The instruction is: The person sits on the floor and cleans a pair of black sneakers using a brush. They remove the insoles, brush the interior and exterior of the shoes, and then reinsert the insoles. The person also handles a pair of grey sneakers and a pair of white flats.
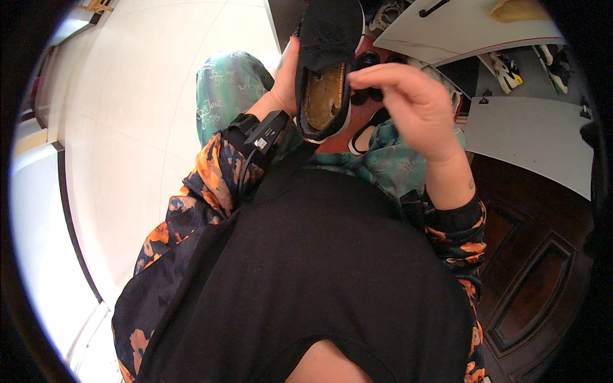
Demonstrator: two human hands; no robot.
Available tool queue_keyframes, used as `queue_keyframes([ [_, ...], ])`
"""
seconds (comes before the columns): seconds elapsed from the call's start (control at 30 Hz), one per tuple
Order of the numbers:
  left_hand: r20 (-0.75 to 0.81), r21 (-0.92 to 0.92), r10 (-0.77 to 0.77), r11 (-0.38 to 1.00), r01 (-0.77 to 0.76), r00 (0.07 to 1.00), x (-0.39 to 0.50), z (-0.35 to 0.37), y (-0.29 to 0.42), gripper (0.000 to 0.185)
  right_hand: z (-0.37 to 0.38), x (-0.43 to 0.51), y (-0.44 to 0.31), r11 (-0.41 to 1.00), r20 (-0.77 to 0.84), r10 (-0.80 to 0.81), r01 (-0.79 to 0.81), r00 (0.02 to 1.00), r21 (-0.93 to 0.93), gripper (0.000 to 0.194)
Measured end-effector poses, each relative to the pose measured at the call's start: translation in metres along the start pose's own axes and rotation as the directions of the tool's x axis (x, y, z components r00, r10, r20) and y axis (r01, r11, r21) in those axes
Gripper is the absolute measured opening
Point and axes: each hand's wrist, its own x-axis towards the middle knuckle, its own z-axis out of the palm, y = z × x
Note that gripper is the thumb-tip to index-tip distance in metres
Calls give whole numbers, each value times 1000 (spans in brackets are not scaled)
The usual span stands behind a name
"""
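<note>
My left hand (287, 79) grips a black fabric shoe (330, 33) by its side, in front of my knees. The shoe's toe points away from me, and its heel end is nearest my body. Through the foot opening a worn tan-brown insole (324, 98) shows, with a ridged strip along its right edge. Beside the opening's right rim is my right hand (412, 100), fingertips bunched together near the shoe. It is slightly blurred, and whether anything is pinched between its fingers cannot be told.
At the right, an opened light-coloured cabinet door (440, 28) and a tilted shoe rack panel (527, 139) stand near sneakers (503, 72). Dark footwear (368, 60) lies on a red mat (352, 134) below. A dark carved wooden panel (531, 292) is at lower right, pale floor tiles (134, 86) at left.
</note>
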Motion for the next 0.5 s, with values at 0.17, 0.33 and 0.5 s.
queue_keyframes([
  [0.17,-198,434,106,901,-10,975,-1,-8,0,95,-3,-7,3,996,-142,78,-72,987,47,25],
  [0.33,-432,446,351,884,-141,831,5,-9,-6,88,3,-14,3,999,-55,-8,6,998,-35,29],
  [0.5,-444,421,345,895,-147,827,3,-10,-6,81,23,-13,11,941,95,183,-147,978,-304,36],
])
